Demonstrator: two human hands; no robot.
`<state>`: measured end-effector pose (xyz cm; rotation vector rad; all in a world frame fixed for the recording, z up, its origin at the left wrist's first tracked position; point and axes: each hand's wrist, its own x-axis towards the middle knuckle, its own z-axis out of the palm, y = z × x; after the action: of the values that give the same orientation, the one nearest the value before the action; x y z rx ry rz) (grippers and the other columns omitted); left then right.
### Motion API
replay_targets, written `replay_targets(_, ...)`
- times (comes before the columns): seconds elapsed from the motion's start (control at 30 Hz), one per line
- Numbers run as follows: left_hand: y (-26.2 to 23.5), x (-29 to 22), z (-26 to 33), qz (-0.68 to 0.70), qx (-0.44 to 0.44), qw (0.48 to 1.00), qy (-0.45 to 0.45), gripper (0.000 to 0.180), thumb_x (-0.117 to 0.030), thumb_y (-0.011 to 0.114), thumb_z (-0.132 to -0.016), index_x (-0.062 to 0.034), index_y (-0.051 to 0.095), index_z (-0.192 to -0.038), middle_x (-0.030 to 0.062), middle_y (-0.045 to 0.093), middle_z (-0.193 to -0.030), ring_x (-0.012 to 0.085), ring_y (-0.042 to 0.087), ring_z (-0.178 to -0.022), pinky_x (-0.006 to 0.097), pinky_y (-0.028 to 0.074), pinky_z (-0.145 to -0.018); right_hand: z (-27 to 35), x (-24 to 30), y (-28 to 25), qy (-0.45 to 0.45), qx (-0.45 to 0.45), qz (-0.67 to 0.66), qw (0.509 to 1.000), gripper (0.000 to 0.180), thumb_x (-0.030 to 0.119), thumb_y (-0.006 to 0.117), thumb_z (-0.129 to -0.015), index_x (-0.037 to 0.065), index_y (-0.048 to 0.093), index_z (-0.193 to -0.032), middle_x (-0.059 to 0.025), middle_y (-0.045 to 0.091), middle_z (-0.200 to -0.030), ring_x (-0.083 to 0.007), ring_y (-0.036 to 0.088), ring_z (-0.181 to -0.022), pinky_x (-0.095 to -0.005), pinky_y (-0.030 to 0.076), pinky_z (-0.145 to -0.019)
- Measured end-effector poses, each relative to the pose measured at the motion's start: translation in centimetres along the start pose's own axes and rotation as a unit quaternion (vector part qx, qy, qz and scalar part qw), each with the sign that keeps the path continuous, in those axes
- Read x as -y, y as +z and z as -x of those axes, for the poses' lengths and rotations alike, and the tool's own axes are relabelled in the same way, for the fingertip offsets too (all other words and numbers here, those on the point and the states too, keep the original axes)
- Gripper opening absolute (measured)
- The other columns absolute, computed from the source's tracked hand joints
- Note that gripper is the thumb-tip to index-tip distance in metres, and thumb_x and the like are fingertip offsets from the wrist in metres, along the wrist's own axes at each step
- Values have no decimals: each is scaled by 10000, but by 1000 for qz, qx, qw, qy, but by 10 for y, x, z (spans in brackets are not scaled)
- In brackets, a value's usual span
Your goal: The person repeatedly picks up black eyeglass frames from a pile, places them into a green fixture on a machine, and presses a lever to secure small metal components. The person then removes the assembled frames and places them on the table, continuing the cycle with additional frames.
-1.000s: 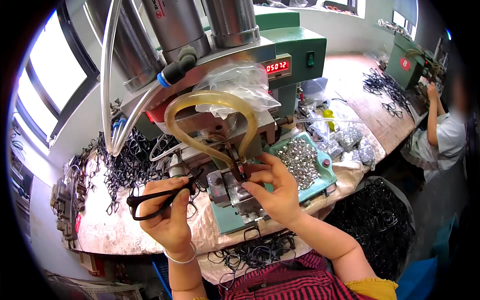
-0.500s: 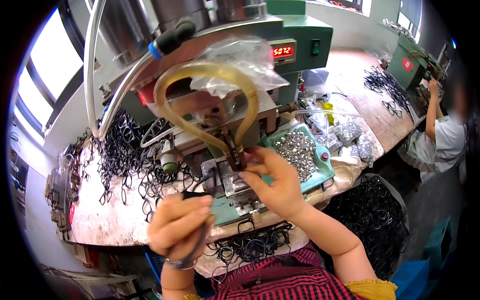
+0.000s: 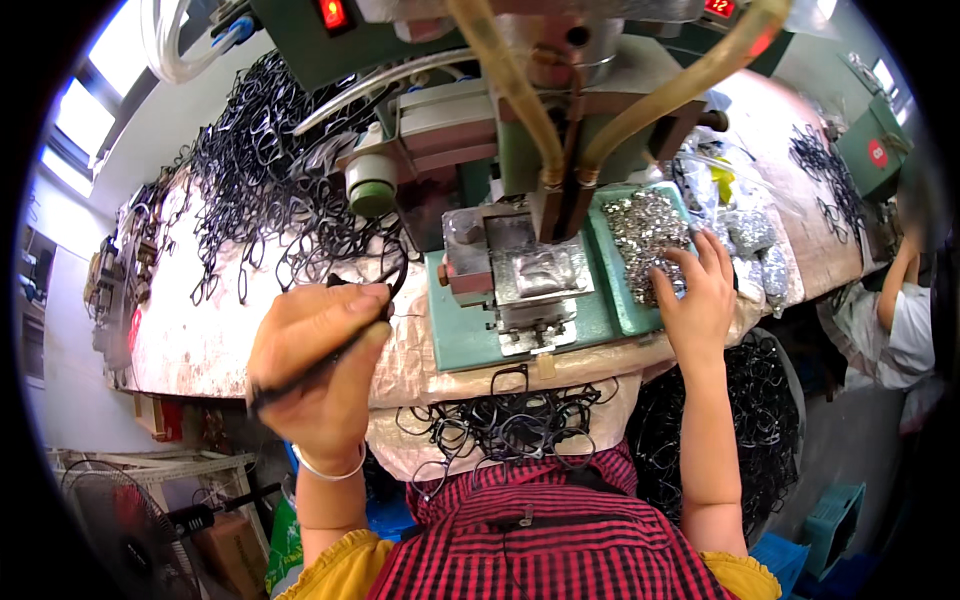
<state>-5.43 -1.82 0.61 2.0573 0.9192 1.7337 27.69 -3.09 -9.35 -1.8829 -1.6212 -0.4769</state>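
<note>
Windows (image 3: 115,50) stand at the upper left of the frame, above a workbench (image 3: 190,350) with a pale, scuffed top. Black spectacle frames (image 3: 280,130) lie tangled along its upper-left part. Left of centre, the left hand (image 3: 325,355) grasps one black eyeglass frame (image 3: 285,388), slightly blurred, clear of the machine. At centre right, the right hand (image 3: 700,300) reaches over a green tray (image 3: 640,318) with its fingers parted and bent at a heap of small shiny metal pieces (image 3: 645,230); whether it pinches one, I cannot tell. Between the hands, a metal fixture (image 3: 540,270) sits on a green base plate (image 3: 455,340), just below the machine's dark head, where two yellowish tubes (image 3: 690,100) run down. More black frames (image 3: 510,415) lie at lower centre, above a red-and-black checked apron (image 3: 540,540). At the far right is another person's white sleeve (image 3: 910,325), near a second green machine (image 3: 870,150); at the lower left stands a fan (image 3: 120,530).
</note>
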Motion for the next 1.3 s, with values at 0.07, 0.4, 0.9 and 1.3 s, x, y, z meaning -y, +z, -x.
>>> replay_targets(0.07, 1, 13, 13, 73, -62, 988, -121, 249, 156, 704, -734, 36, 683, -950, 160, 709, -961, 221, 663, -872, 320, 558, -806, 0, -4, 11, -28, 27, -25, 999, 126, 111, 753, -776, 54, 728, -886, -193, 674, -1147, -371, 591, -1174, -438, 481, -978)
replay_targets(0.4, 22, -4, -46, 14, 48, 994, 94, 190, 61, 698, -836, 26, 640, -1014, 182, 698, -970, 241, 667, -871, 335, 544, -833, -1, 0, 9, 266, -22, -397, 878, 103, 85, 704, -890, 8, 755, -935, -82, 738, -960, -167, 688, -930, -288, 522, -843)
replay_targets(0.9, 18, -14, 17, 177, -124, 965, -150, 155, 85, 649, -824, 70, 598, -970, 148, 634, -879, 203, 647, -710, 297, 563, -630, -37, 86, -29, 67, -36, -488, 869, 90, 25, 714, -830, 1, 726, -916, -118, 714, -876, -234, 688, -802, -312, 535, -752)
replay_targets(1.3, 38, -30, -45, 20, -55, 998, -6, 192, 35, 759, -790, 19, 639, -938, 145, 690, -888, 212, 664, -828, 301, 532, -773, -20, 120, -6, 118, 5, -657, 745, 373, 30, 686, -877, -31, 509, -1200, -127, 719, -983, -199, 705, -901, -281, 522, -828)
